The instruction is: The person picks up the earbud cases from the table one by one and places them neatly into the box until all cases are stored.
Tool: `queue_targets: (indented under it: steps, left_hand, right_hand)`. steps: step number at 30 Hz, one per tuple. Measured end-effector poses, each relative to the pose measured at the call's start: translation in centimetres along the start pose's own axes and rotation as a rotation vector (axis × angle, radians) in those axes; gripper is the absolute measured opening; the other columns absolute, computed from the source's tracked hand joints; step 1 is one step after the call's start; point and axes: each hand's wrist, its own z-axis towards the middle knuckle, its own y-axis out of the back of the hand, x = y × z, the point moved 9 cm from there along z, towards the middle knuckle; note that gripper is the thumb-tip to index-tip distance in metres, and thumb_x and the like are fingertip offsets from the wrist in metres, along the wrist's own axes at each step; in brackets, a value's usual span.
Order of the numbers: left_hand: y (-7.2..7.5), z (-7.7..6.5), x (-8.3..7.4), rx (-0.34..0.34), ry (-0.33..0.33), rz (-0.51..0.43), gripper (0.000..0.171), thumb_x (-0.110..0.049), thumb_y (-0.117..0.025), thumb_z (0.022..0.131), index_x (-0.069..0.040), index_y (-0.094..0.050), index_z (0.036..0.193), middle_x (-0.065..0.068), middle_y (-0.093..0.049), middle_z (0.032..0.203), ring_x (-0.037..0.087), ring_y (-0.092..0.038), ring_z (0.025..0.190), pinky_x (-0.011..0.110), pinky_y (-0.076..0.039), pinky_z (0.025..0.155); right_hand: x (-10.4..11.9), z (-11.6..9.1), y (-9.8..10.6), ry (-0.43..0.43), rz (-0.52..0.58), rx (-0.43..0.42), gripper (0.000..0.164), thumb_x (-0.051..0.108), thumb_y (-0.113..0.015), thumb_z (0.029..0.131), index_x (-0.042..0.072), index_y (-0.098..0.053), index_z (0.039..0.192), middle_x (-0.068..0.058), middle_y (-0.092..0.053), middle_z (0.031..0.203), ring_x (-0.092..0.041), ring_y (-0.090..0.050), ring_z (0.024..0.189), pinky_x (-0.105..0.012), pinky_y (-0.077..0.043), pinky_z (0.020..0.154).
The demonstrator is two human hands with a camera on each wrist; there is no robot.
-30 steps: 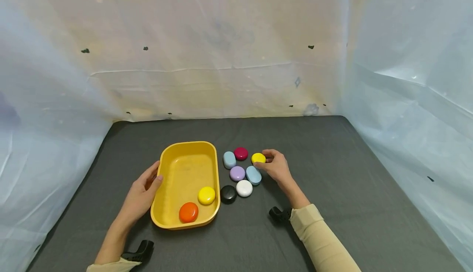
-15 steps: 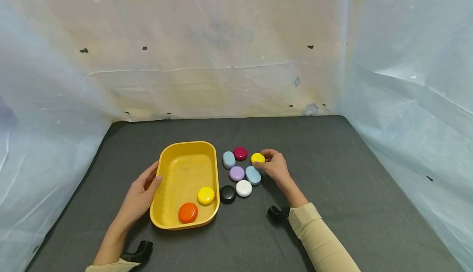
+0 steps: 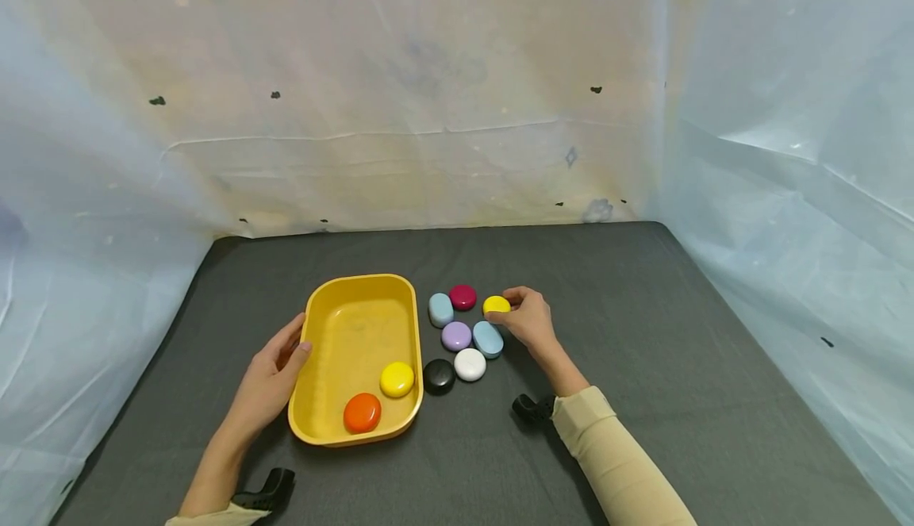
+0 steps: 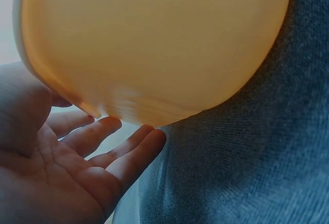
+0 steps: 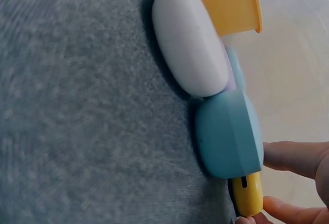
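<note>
From where I stand, pale sheeting [image 3: 400, 74] rises behind a table [image 3: 714, 367] covered in dark grey cloth, with the yellow tray [image 3: 360, 335] sitting left of centre. Of the nine pieces [image 3: 456, 336] I can count, two lie in the tray and seven are out on the cloth to its right, so I'd judge the work nearer its start than its finish.

The left hand [image 3: 267, 371] comes in from the near left, thumb at the tray's rim, fingers gently bent against the outer wall; it's only partly closed, a light hold by the look of it. The right hand [image 3: 530, 324] slants in from the near right, thumb and a finger drawn together to pinch the outer yellow [image 3: 496, 305] by its sides. I can't tell whether that one is off the cloth.

Inside the tray, the orange [image 3: 362, 412] lies toward the near end and the inner yellow [image 3: 397, 380] by the right wall, a little apart. Outside, besides the pinched one, six are left: the black [image 3: 439, 377] just beside the tray, then the white [image 3: 470, 365], near blue [image 3: 488, 339], purple [image 3: 455, 337], far blue [image 3: 440, 310] and red [image 3: 462, 297] (the blues are longer than they are wide).
</note>
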Motion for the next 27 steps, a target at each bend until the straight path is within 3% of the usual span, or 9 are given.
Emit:
queue_targets:
  steps: [11,27]
  left_hand:
    - [-0.02,-0.07,0.14,-0.016,-0.012,0.001,0.06,-0.032,-0.046,0.106,-0.008,-0.023,0.157,0.018,-0.033,0.154,0.037,-0.042,0.133,0.004,-0.034,0.087]
    - [-0.05,-0.09,-0.11,-0.016,-0.015,0.002,0.061,-0.032,-0.046,0.106,-0.007,-0.023,0.157,0.019,-0.034,0.153,0.037,-0.042,0.133,0.004,-0.034,0.087]
  right_hand:
    - [0.1,0.18,0.19,0.049,-0.045,-0.031,0.053,0.002,-0.088,0.069,-0.005,-0.066,0.117,-0.017,-0.065,0.108,-0.029,-0.06,0.095,-0.04,-0.052,0.084]
    - [0.08,0.35,0.29,0.052,-0.086,-0.051,0.051,0.004,-0.09,0.067,-0.004,-0.069,0.113,-0.015,-0.066,0.103,-0.029,-0.059,0.093,-0.04,-0.052,0.081]
